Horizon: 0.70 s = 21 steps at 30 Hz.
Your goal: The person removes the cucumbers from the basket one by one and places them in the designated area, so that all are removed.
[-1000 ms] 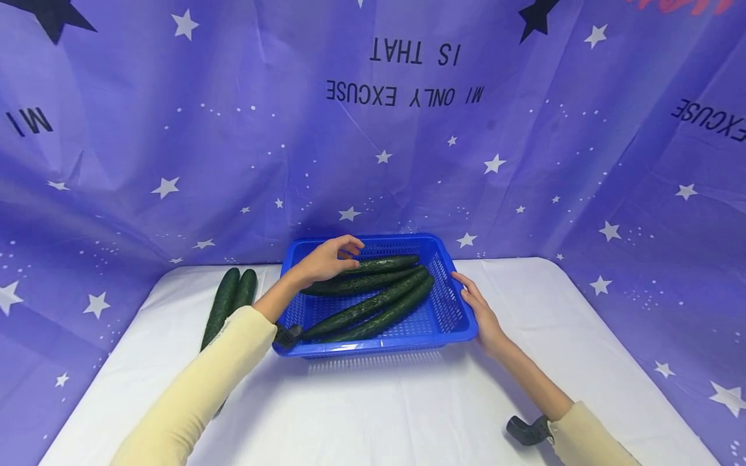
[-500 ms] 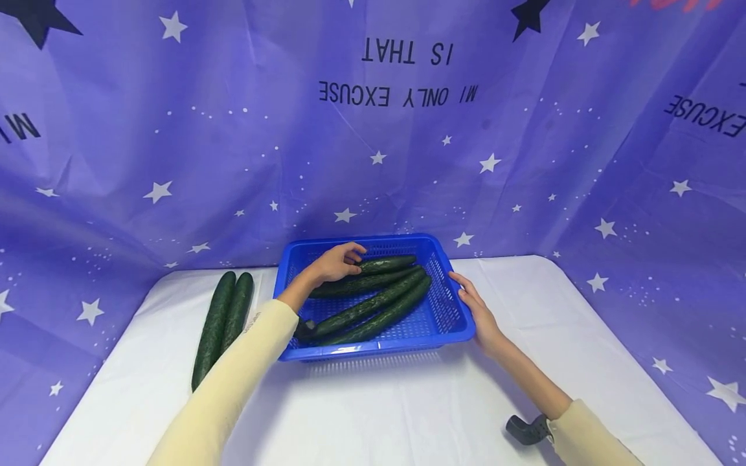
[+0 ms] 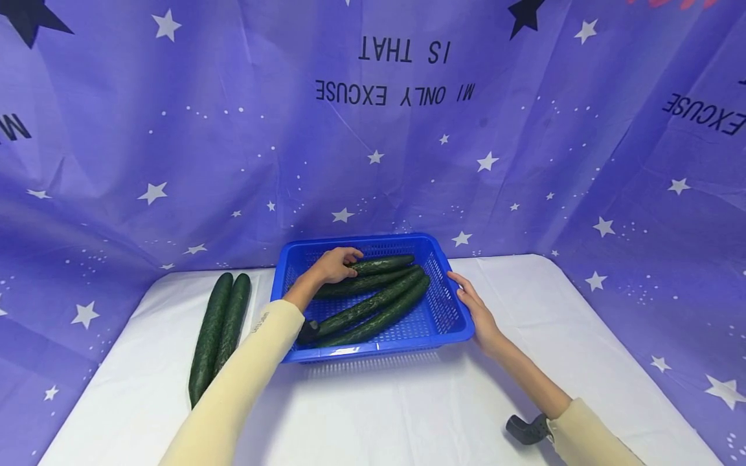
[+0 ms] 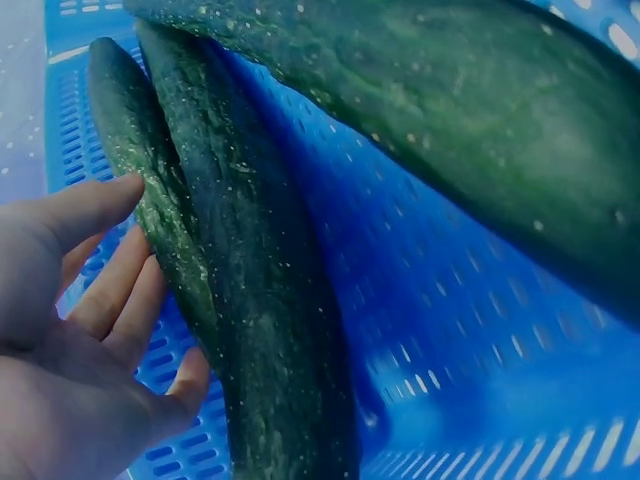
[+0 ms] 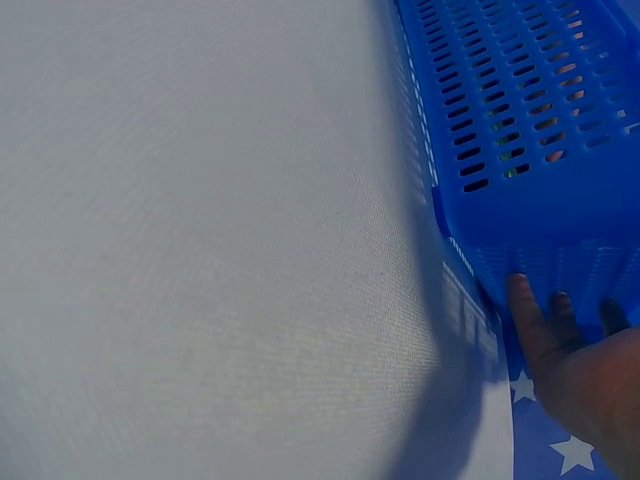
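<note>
A blue plastic basket (image 3: 373, 349) holds several long dark green cucumbers. My left hand (image 3: 336, 265) is over the left part of it, beside the rearmost cucumber (image 3: 384, 265). In the left wrist view the left hand's loosely bent fingers (image 4: 118, 280) reach the edge of that cucumber (image 4: 165, 215) without wrapping round it; whether they touch it I cannot tell. A second cucumber (image 4: 260, 260) lies against it. My right hand (image 3: 480, 317) is at the basket's right side; in the right wrist view its extended fingers (image 5: 530, 315) rest against the outer wall.
Two more cucumbers, a left one (image 3: 210, 336) and a right one (image 3: 234, 317), lie side by side on the white tablecloth (image 3: 373, 414) left of the basket. A purple star-printed curtain (image 3: 373, 129) hangs directly behind the table.
My left hand has moved slightly down into the basket, towards the rear cucumbers, and the left forearm has shifted right. The right hand stays at the basket's side.
</note>
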{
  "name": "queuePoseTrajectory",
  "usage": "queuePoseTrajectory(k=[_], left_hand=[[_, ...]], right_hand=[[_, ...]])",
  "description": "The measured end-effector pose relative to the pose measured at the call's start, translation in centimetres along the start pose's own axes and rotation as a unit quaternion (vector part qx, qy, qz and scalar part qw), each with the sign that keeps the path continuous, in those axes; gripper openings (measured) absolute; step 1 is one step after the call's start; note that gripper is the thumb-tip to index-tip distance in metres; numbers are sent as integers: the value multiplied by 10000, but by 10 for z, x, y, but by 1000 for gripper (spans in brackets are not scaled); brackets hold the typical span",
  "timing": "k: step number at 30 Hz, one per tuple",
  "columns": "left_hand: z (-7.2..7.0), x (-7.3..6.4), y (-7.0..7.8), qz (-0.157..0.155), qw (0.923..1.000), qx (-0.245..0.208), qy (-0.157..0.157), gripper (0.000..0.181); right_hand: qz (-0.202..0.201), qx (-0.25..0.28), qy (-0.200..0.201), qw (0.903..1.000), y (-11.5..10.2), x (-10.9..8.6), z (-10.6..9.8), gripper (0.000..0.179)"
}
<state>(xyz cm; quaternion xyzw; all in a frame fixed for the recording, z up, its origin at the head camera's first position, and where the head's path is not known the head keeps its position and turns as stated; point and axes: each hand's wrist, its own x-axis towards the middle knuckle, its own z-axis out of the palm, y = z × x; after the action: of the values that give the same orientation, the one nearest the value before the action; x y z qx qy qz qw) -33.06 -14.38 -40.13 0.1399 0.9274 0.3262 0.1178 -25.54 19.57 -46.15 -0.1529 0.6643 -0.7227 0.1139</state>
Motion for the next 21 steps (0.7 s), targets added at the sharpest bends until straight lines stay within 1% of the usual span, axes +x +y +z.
queuePoseTrajectory(k=[11, 15, 21], left_hand=[[2, 5, 2, -123, 9994, 313, -91, 44], [1, 6, 1, -63, 9986, 502, -165, 45], [2, 6, 0, 34, 9983, 527, -248, 47]], right_hand=[[54, -119, 45, 9999, 0, 0, 1, 51], [40, -99, 61, 9999, 0, 0, 1, 51], [27, -117, 52, 9999, 0, 0, 0, 51]])
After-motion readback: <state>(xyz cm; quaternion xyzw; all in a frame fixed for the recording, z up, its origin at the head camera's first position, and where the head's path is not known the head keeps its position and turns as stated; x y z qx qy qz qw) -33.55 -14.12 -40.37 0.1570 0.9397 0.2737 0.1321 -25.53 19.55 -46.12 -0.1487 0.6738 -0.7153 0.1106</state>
